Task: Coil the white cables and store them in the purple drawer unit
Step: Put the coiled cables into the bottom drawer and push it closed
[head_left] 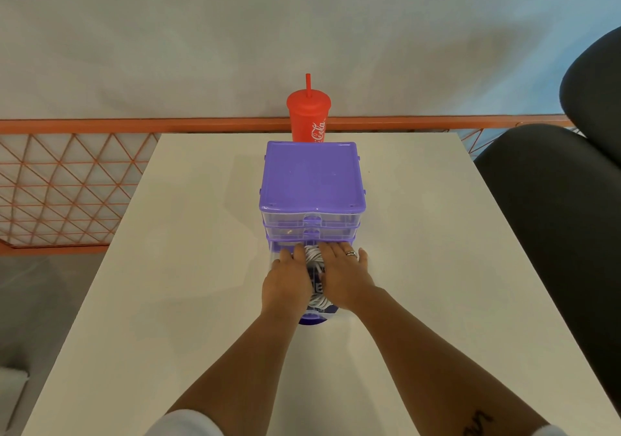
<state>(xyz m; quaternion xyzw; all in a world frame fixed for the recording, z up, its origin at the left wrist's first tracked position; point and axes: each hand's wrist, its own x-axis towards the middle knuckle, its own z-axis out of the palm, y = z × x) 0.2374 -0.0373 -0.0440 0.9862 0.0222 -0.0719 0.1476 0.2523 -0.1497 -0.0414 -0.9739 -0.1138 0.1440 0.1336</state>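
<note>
- An orange wire-mesh barrier point(67, 186) stands left of the white table point(188, 267); a red lidded cup point(309, 116) with a straw sits just behind the purple drawer unit point(312, 176); a black chair point(554, 207) stands at right.
- The left hand point(289, 281) lies flat, fingers extended, pressing down on the white cables point(314, 257) without gripping them.
- The right hand point(342, 274), wearing a ring point(351, 253), lies spread and flat on the same bundle, nothing grasped.
- The cables, wound into a loose coil, sit in the pulled-out bottom drawer point(311, 318) between the two palms; the two clear drawers above it are closed.
</note>
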